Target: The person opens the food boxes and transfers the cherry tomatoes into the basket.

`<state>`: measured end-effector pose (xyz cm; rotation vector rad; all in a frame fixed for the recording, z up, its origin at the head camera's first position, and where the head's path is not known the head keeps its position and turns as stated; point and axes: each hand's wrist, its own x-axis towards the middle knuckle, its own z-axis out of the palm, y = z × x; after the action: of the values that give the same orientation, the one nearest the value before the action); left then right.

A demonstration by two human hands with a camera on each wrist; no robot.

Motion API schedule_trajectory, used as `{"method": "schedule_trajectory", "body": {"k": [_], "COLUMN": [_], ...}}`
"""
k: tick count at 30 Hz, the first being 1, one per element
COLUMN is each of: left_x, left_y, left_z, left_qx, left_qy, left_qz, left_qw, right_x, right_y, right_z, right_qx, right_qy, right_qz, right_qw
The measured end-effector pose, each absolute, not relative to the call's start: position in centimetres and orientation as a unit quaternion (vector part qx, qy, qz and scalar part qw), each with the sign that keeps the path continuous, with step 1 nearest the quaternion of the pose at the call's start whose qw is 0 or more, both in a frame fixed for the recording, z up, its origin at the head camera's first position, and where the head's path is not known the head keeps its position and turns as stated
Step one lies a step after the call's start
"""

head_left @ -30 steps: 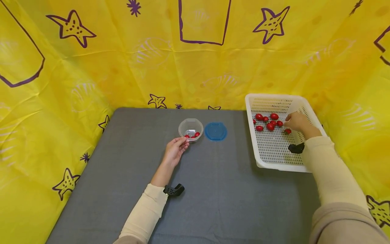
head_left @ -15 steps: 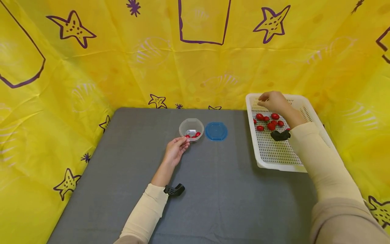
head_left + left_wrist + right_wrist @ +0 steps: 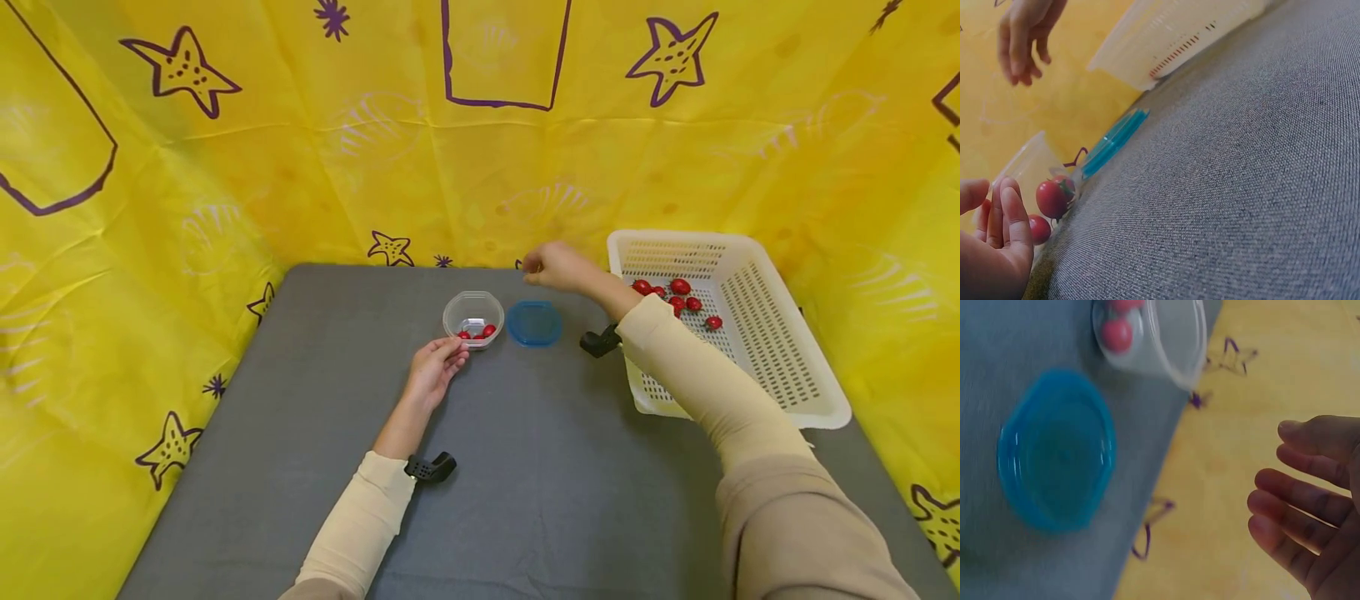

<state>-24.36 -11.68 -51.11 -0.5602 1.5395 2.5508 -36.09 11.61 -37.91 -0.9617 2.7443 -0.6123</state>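
My left hand (image 3: 431, 372) holds the near edge of a small clear plastic container (image 3: 472, 307) between thumb and fingers. Several red cherry tomatoes (image 3: 489, 331) lie in the bottom of it. Just right of the container, a blue lid (image 3: 534, 324) lies flat on the cloth. My right hand (image 3: 558, 267) is in the air above and behind the lid. Its fingers are loosely bent, and nothing shows between them in the right wrist view, where the hand (image 3: 1310, 500) is apart from the lid and container.
A white slotted plastic basket (image 3: 780, 333) stands on the right with several cherry tomatoes (image 3: 680, 286) in it; the right forearm covers part of it. Grey cloth (image 3: 525, 483) covers the table. Yellow patterned fabric (image 3: 300, 167) hangs at the back and sides.
My right hand has come out of the basket, risen over its left side and moved left to above the lid. The left hand and the container have stayed put.
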Motion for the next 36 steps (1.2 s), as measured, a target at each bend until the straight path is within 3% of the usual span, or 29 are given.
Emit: {"method": "schedule_trajectory", "body": {"k": [14, 26, 36], "left_x": [-24.5, -24.5, -24.3], "left_y": [-11.7, -11.6, -11.6], "left_z": [-50.9, -51.0, -50.8], "left_qx": [-0.18, -0.176, -0.178], "left_qy": [0.509, 0.507, 0.506], "left_qz": [0.84, 0.841, 0.841], "left_qw": [0.053, 0.057, 0.062], "right_x": [-35.4, -34.7, -34.6], "right_y": [5.8, 2.6, 1.0], "right_z": [-40.9, -43.2, -45.1], "right_qx": [-0.386, -0.373, -0.388], "right_qy": [0.896, 0.899, 0.895], "right_qz": [-0.189, -0.155, -0.148], "right_qw": [0.117, 0.167, 0.164]}}
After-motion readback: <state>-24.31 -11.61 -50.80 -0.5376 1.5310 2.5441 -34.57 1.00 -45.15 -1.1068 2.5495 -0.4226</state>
